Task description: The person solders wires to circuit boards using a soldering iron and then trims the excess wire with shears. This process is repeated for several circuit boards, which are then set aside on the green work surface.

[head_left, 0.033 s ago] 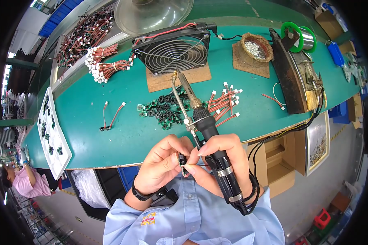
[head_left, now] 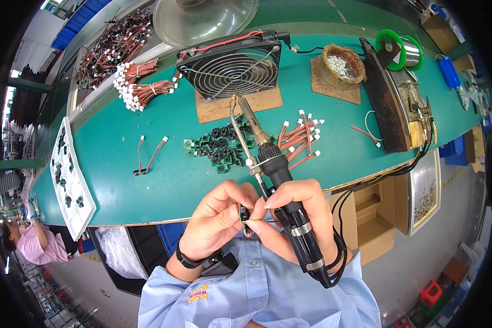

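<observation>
My left hand [head_left: 216, 221] is closed, pinching a small circuit board with black parts [head_left: 244, 214] between thumb and fingers at the table's front edge. My right hand [head_left: 310, 210] is wrapped round a black soldering iron [head_left: 279, 169] with a thin metal solder-feed tube [head_left: 239, 128] alongside; its tip points away from me. The right thumb and a finger also meet at the little board, where a thin dark line, perhaps a wire, shows. Beyond the hands lie a pile of green-and-black circuit boards [head_left: 218, 146] and loose red-brown wires with white connectors [head_left: 303, 136].
A fan [head_left: 232, 71] stands on a brown board. Right of it are a bowl of metal bits [head_left: 341, 64], a solder reel [head_left: 413, 53] and a dark stand [head_left: 385, 98]. A white tray [head_left: 85, 216] and a wired board [head_left: 142, 172] lie left. Cables hang from the iron.
</observation>
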`<state>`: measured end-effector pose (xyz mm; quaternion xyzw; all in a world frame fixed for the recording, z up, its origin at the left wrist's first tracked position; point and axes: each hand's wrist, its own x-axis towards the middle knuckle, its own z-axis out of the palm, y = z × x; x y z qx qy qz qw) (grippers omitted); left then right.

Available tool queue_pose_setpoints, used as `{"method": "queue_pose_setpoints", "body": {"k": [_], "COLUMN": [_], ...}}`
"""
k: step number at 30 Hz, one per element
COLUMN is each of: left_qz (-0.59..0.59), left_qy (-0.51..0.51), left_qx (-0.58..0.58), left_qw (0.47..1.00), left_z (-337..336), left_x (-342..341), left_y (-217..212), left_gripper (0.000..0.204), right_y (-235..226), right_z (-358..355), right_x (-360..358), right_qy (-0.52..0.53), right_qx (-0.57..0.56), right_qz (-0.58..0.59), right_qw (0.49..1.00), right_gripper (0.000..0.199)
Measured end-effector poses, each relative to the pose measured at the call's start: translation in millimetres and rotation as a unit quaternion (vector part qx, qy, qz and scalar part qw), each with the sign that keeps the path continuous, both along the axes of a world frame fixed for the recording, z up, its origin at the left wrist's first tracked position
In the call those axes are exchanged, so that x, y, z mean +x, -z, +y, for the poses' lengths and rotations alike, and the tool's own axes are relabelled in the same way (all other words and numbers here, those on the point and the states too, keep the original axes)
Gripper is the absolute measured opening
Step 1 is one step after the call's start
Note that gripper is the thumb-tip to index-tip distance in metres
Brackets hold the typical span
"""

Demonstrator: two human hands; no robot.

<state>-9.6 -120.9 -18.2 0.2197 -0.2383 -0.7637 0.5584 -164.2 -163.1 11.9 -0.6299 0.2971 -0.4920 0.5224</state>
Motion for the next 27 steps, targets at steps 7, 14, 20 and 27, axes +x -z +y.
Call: {"method": "queue_pose_setpoints", "body": {"k": [7,14,20,27], "left_qz": [-0.055,-0.155,-0.198,-0.179], "left_qy": [-0.010,-0.046,-0.053,-0.061], "left_qx": [0.006,-0.036,-0.031,-0.020], "left_qw": [0.998,0.986,0.978,0.982], "left_z": [0,2,4,5], "left_x": [3,4,3,2], "left_y": [-5,-5,-9,-10], "left_gripper": [0.021,0.021,0.019,0.017], "right_y": [1,2,6,7], "right_z": [-2,-4,-8,-8], "right_x": [-1,-4,-7,-7], "right_qy": [-0.018,-0.037,-0.081,-0.097], "right_qx": [0.012,0.028,0.010,0.044], "right_qz": [0.004,0.009,0.041,0.034], "right_qw": [1.000,0.999,0.996,0.994], "right_gripper": [0.038,0.036,0.041,0.042]}}
